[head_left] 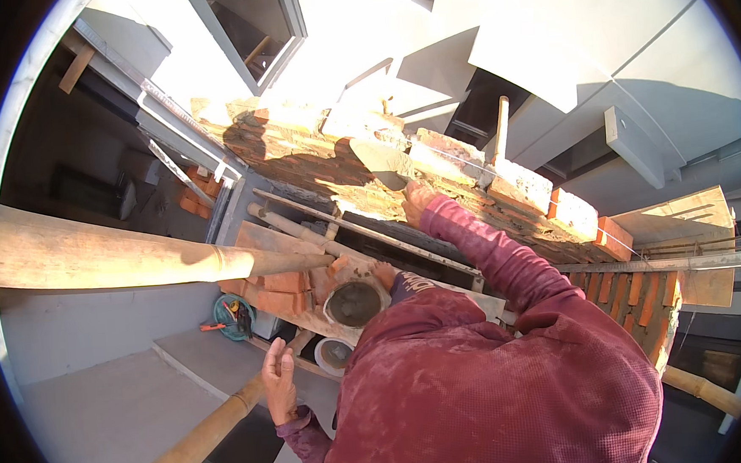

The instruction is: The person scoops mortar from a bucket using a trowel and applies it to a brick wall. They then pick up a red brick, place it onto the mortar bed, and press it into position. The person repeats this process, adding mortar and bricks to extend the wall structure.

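Note:
My right hand (420,201) is closed around a trowel, its grey blade (374,157) lying over the top of a brick wall (285,156). Under and beside the blade the wall top is rough with mortar, partly in shadow. Just right of the blade runs a row of laid bricks (516,187), with a thin string stretched along them. My left hand (279,380) hangs low on the left, fingers stretched out and nothing in it. Nearest to it stand a pale bucket (334,355) and a round bucket of grey mortar (354,304).
A thick bamboo pole (134,244) crosses from the left toward the mortar bucket, and another pole (192,438) slants below. Loose bricks (281,295) lie stacked on the planks. A teal basket (235,314) holds tools. A window (261,30) stands beyond the wall.

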Motion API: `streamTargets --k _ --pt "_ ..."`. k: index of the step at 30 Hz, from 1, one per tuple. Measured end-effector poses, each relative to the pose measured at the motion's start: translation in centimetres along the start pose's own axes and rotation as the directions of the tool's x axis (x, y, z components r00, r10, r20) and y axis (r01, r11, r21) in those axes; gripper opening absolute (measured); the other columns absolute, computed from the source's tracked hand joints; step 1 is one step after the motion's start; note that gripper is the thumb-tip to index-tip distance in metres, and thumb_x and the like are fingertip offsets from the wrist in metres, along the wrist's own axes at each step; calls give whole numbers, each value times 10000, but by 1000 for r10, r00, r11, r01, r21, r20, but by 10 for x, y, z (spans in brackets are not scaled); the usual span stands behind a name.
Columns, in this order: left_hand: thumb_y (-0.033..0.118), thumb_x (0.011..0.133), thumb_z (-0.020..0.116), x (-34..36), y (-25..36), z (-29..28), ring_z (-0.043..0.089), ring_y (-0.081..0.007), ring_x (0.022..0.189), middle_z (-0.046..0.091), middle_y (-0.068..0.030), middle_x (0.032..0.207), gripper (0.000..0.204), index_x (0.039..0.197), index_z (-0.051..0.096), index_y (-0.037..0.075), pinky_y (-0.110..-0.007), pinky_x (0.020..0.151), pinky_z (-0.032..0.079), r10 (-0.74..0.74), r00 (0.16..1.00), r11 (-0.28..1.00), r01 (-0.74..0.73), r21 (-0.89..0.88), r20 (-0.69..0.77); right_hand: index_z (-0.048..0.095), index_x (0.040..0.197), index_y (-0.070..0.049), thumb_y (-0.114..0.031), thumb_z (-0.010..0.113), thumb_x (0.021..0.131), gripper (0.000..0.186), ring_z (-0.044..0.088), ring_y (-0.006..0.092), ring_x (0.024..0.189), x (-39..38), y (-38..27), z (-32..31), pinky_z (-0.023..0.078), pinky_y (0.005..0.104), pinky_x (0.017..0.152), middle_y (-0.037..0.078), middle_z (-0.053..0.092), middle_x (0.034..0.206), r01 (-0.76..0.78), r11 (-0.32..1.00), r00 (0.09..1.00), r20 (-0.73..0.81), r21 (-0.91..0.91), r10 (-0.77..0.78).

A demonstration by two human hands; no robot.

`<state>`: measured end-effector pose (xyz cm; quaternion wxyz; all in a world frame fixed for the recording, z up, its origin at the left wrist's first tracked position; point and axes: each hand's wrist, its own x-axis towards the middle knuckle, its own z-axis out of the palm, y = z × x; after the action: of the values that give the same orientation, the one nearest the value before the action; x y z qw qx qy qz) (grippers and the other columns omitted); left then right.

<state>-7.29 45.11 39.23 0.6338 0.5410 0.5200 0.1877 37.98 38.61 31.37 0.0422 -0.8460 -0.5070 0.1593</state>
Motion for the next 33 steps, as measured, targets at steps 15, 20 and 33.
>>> streamTargets --k 15,20,33 --pt "242 929 624 -28 -117 -17 561 -204 1129 554 -166 1297 524 1352 471 -27 -306 957 441 -115 993 990 112 85 36 466 1182 -83 -301 496 951 319 510 251 541 -27 38 24 451 444 442 88 496 715 -375 -101 793 375 922 480" --pt "293 935 609 -32 -119 -11 568 -178 1089 566 -135 1274 540 1357 472 -15 -285 915 454 -211 977 976 209 65 26 510 1036 -77 -363 478 963 297 516 238 560 31 21 24 460 435 474 62 515 736 -364 -304 693 474 880 543" --pt "339 933 616 -47 -198 -13 578 -161 1046 600 -116 1206 552 1334 503 -22 -280 807 472 -317 948 946 315 -74 -24 562 1212 -16 -176 373 982 337 663 318 786 -25 89 22 541 481 655 158 629 881 -45 972 979 185 -229 89"
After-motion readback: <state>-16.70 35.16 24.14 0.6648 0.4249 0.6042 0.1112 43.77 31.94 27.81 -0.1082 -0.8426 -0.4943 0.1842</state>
